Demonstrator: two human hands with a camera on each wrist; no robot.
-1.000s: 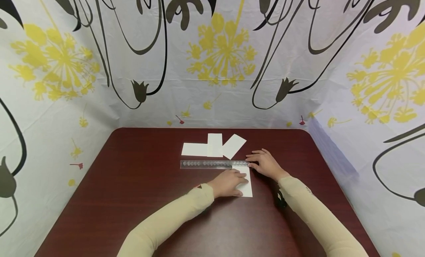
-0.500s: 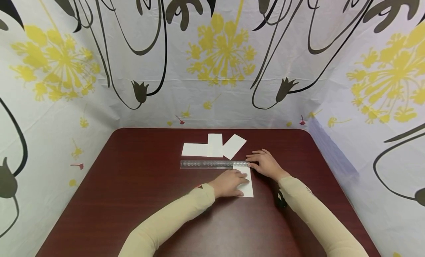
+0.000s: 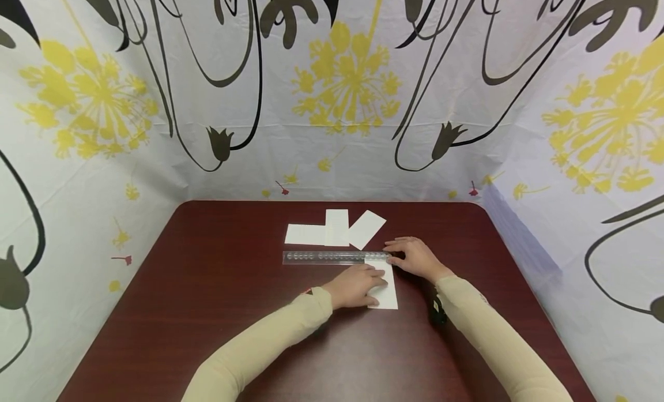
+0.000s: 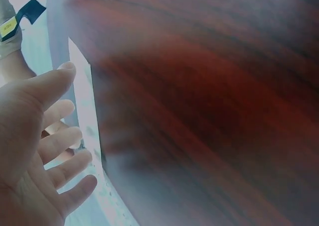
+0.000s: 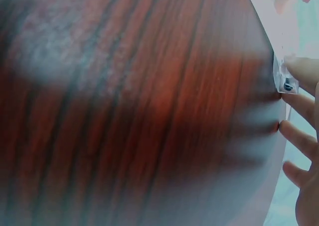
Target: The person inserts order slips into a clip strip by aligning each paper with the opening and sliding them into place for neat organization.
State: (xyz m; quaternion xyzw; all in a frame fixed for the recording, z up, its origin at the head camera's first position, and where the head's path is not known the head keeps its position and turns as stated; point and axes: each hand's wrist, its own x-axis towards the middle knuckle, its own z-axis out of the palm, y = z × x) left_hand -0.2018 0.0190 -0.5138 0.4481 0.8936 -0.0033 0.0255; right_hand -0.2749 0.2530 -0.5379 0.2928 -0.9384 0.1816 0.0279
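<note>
A clear ruler (image 3: pixel 332 257) lies crosswise on the table, its right end over the top edge of a white paper card (image 3: pixel 385 298). My left hand (image 3: pixel 354 286) rests on the card with its fingers spread, covering much of the left side. In the left wrist view the fingers of the left hand (image 4: pixel 45 131) are slightly bent, with the card (image 4: pixel 85 104) beyond their tips. My right hand (image 3: pixel 417 259) holds the right end of the ruler. The right wrist view shows the ruler's end (image 5: pixel 287 82) between the thumb and index finger of the right hand (image 5: pixel 306 121).
Beyond the ruler lie more white cards: one sideways (image 3: pixel 305 234), one upright (image 3: pixel 337 227) beside it, and one tilted (image 3: pixel 367 229). The dark red wooden table (image 3: pixel 233 286) ends at a back edge against a patterned cloth (image 3: pixel 290 90), which also rises on both sides.
The card under my left hand has slid slightly to the right beneath the ruler. The index finger of the right hand has shifted a little, while the ruler stays almost where it was.
</note>
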